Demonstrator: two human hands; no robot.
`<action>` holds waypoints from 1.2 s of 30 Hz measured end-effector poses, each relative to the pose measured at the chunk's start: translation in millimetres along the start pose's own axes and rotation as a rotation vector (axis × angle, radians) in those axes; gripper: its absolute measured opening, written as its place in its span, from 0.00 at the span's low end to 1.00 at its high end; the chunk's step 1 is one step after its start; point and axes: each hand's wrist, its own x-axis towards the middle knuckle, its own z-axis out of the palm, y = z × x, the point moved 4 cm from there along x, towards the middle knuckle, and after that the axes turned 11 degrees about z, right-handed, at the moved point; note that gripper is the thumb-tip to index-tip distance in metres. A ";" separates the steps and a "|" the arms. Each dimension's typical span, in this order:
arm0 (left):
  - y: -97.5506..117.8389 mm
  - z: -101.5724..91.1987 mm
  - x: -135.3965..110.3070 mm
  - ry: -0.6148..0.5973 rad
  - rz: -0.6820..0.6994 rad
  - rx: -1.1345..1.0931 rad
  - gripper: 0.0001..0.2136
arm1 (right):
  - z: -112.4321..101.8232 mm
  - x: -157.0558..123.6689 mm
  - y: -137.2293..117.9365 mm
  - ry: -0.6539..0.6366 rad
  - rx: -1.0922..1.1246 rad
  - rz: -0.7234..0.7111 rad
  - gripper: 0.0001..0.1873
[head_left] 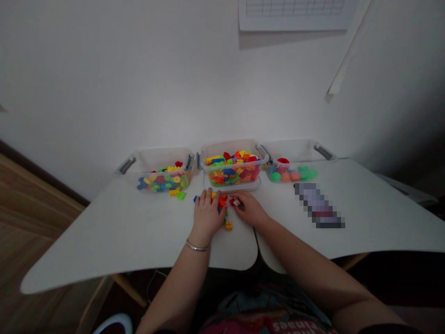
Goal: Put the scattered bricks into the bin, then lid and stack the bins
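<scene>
My left hand point(207, 215) rests with spread fingers on a small cluster of plastic building bricks point(222, 202) on the white table point(139, 232). Its fingertips cover part of a blue brick and a red one. My right hand point(249, 208) comes in from the other side, with a small red-and-white brick point(236, 202) at its fingertips. An orange brick point(228, 226) lies just below the cluster, between my hands. A thin metal bangle point(197, 246) circles my left wrist.
Three clear plastic bins stand along the back edge: left point(163, 155) with round and square pieces, centre point(231, 146) full of bricks, right point(295, 149) with balls. Yellow and green bricks point(177, 194) lie nearby. A pixelated object point(318, 205) lies at right.
</scene>
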 end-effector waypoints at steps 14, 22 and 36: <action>4.4 -7.8 3.3 0.143 0.213 -0.241 0.13 | -3.9 0.5 0.2 0.020 0.168 0.098 0.15; 3.1 -12.1 6.4 0.210 0.230 -0.394 0.13 | 0.8 -0.9 -4.5 0.026 0.439 0.122 0.14; -9.0 -10.7 5.5 0.276 0.091 -0.502 0.11 | -76.4 52.8 -37.6 0.520 0.227 0.031 0.13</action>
